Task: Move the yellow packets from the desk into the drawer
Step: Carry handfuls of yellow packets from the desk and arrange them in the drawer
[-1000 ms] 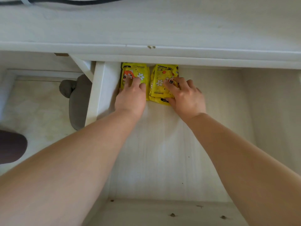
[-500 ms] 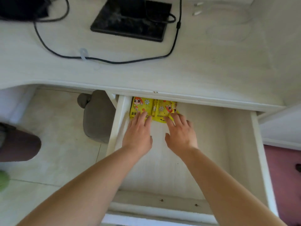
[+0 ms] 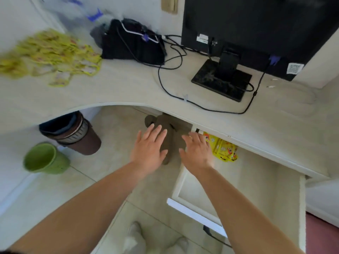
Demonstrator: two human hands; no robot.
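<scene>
A heap of yellow packets (image 3: pixel 55 54) lies on the desk (image 3: pixel 128 88) at the far left, blurred. Two yellow packets (image 3: pixel 224 150) lie side by side at the back left corner of the open drawer (image 3: pixel 256 189), partly under the desk edge. My left hand (image 3: pixel 149 148) hovers empty with fingers spread, left of the drawer and above the floor. My right hand (image 3: pixel 197 150) is also empty and spread, over the drawer's left rim, just left of the packets in the drawer.
A black monitor (image 3: pixel 256 30) on its stand, a black bag (image 3: pixel 132 41) and cables sit on the desk. Under the desk are a brown bin (image 3: pixel 73 132), a green bin (image 3: pixel 44 158) and a grey stuffed shape (image 3: pixel 168 132).
Both hands let go of the packets in the drawer and pulled back and to the left. My view has lifted from the drawer to take in the desk top.
</scene>
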